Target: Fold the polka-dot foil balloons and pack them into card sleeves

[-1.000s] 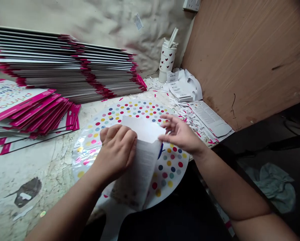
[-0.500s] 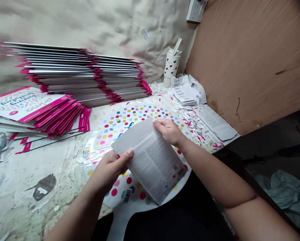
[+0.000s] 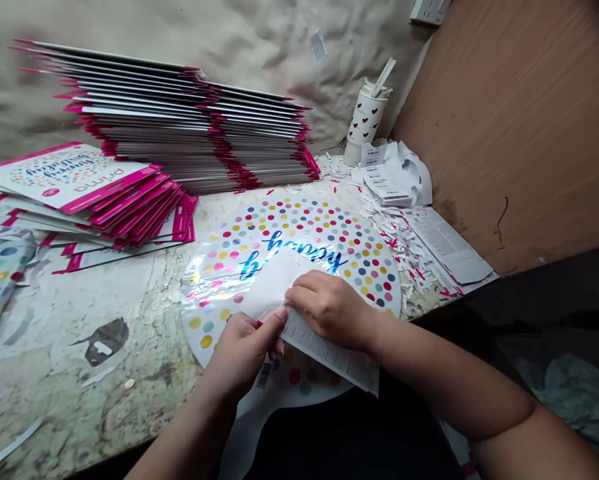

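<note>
Crumpled pale wall covering (image 3: 259, 40), brown wooden panel (image 3: 499, 120), worn, stained tabletop (image 3: 144, 313), white wall socket (image 3: 429, 11)

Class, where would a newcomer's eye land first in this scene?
Probably on the big dotted disc at the centre, beneath the left hand and right hand holding a white packet. Next, likely the tall stack of pink-edged packets behind it, to the left, then the heart-patterned cup at back right.
</note>
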The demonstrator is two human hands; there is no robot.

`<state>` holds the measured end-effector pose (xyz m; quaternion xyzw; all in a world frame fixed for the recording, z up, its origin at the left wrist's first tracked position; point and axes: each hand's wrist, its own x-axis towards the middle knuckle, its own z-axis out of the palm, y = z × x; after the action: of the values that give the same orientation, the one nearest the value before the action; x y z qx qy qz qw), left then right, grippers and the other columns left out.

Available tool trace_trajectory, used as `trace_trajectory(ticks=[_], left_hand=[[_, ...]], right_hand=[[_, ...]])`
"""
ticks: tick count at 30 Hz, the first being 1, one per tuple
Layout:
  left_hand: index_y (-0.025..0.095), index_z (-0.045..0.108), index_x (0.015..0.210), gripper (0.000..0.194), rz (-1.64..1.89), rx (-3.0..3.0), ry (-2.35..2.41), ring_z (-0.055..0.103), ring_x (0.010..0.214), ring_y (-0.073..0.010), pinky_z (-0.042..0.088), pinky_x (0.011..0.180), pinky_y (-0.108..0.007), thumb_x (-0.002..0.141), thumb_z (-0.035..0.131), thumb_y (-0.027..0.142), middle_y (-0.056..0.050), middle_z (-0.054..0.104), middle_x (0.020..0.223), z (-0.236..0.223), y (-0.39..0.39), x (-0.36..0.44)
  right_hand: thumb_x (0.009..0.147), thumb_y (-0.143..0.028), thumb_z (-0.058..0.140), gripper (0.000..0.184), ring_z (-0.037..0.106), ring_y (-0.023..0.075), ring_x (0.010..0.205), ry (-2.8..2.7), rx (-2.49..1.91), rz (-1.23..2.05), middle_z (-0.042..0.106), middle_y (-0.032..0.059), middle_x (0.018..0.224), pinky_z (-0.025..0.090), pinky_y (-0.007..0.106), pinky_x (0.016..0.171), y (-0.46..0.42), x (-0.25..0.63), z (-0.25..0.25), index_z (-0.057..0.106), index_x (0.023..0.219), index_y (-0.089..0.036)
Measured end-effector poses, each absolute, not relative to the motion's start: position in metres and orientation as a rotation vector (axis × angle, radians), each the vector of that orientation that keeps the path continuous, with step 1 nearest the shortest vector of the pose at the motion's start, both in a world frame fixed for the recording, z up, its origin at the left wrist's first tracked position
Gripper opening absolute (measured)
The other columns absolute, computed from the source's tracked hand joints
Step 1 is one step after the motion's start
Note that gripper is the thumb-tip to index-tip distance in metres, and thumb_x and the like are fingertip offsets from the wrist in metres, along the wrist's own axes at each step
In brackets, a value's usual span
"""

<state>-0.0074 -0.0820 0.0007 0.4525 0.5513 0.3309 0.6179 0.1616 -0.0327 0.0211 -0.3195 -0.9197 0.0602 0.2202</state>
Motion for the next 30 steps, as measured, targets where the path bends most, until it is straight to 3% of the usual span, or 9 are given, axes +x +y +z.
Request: trace_trajectory(ticks=[6, 12, 15, 18, 21, 23, 24, 27, 30], left_hand=[[0.013, 0.062, 0.052, 0.044, 0.724, 1.077, 1.255, 0.049, 0.043, -0.0112, 0.039, 0.047, -0.023, 0.081, 0.052, 0.046, -0.003, 0.056, 0.045, 0.009, -0.082, -0.007], [0.013, 0.065, 0.06, 0.038, 0.73, 1.066, 1.284, 0.055, 0.047, -0.0128, 0.041, 0.047, -0.021, 0.078, 0.056, 0.045, -0.003, 0.062, 0.05, 0.012, -0.082, -0.002], [0.012, 0.067, 0.064, 0.036, 0.741, 1.034, 1.319, 0.058, 0.048, -0.0144, 0.044, 0.049, -0.023, 0.076, 0.058, 0.045, -0.004, 0.064, 0.052, 0.012, -0.082, -0.003], [0.011, 0.065, 0.055, 0.037, 0.756, 0.976, 1.432, 0.057, 0.046, -0.0132, 0.045, 0.048, -0.022, 0.074, 0.061, 0.043, -0.006, 0.063, 0.049, 0.012, -0.08, -0.012], [0.011, 0.064, 0.061, 0.027, 0.839, 0.771, 1.48, 0.057, 0.045, -0.0123, 0.045, 0.046, -0.02, 0.074, 0.063, 0.035, -0.005, 0.063, 0.048, 0.01, -0.076, -0.021], [0.011, 0.064, 0.073, 0.018, 0.897, 0.624, 1.442, 0.061, 0.05, -0.0131, 0.047, 0.048, -0.02, 0.073, 0.064, 0.029, -0.005, 0.066, 0.055, 0.009, -0.077, -0.017], [0.011, 0.063, 0.079, 0.018, 0.917, 0.583, 1.413, 0.063, 0.054, -0.0138, 0.049, 0.05, -0.021, 0.073, 0.064, 0.028, -0.006, 0.068, 0.061, 0.009, -0.079, -0.011], [0.012, 0.059, 0.093, 0.029, 0.904, 0.703, 1.302, 0.066, 0.065, -0.0162, 0.053, 0.058, -0.025, 0.075, 0.063, 0.034, -0.008, 0.07, 0.082, 0.014, -0.09, 0.011], [0.018, 0.053, 0.107, 0.04, 0.935, 1.199, 1.309, 0.066, 0.078, -0.0201, 0.055, 0.064, -0.032, 0.074, 0.064, 0.037, -0.009, 0.065, 0.104, 0.023, -0.1, 0.012]], right_hand=[[0.088, -0.016, 0.043, 0.015, 0.056, 0.0155, 0.078, -2.447, -0.903, 0.378, 0.063, 0.0063, 0.082, 0.043, 0.026, 0.071, -0.032, 0.169, 0.025, 0.058, 0.087, -0.015], [0.086, -0.01, 0.035, 0.023, 0.049, 0.0181, 0.065, -2.671, -0.894, -0.014, 0.056, 0.0084, 0.071, 0.038, 0.029, 0.057, -0.043, 0.155, 0.033, 0.054, 0.073, -0.014], [0.083, -0.009, 0.032, 0.022, 0.049, 0.0213, 0.073, -2.523, -0.974, -0.061, 0.056, 0.0113, 0.077, 0.04, 0.032, 0.063, -0.039, 0.165, 0.037, 0.053, 0.079, -0.013], [0.081, -0.009, 0.035, 0.019, 0.052, 0.0201, 0.077, -2.424, -1.204, 0.196, 0.057, 0.0098, 0.081, 0.042, 0.031, 0.069, -0.039, 0.217, 0.047, 0.053, 0.081, -0.016], [0.08, -0.013, 0.044, 0.017, 0.055, 0.0156, 0.064, -2.725, -1.398, 0.75, 0.061, 0.0029, 0.073, 0.043, 0.027, 0.06, -0.054, 0.281, 0.056, 0.057, 0.073, -0.022], [0.078, -0.018, 0.052, 0.018, 0.061, 0.0197, 0.079, -2.766, -1.553, 0.783, 0.066, 0.0049, 0.089, 0.048, 0.03, 0.069, -0.069, 0.302, 0.056, 0.063, 0.091, -0.025], [0.077, -0.022, 0.057, 0.031, 0.06, 0.0235, 0.094, -2.74, -1.583, 0.691, 0.064, 0.0076, 0.105, 0.048, 0.034, 0.078, -0.076, 0.301, 0.054, 0.059, 0.108, -0.025], [0.076, -0.035, 0.061, 0.073, 0.035, 0.0309, 0.127, -2.625, -1.373, 0.322, 0.037, 0.0145, 0.14, 0.035, 0.046, 0.101, -0.086, 0.261, 0.043, 0.03, 0.139, -0.017], [0.083, -0.021, 0.05, 0.055, 0.041, 0.0294, 0.122, -2.479, -1.059, 0.07, 0.046, 0.0183, 0.132, 0.038, 0.046, 0.098, -0.075, 0.208, 0.03, 0.037, 0.135, -0.011]])
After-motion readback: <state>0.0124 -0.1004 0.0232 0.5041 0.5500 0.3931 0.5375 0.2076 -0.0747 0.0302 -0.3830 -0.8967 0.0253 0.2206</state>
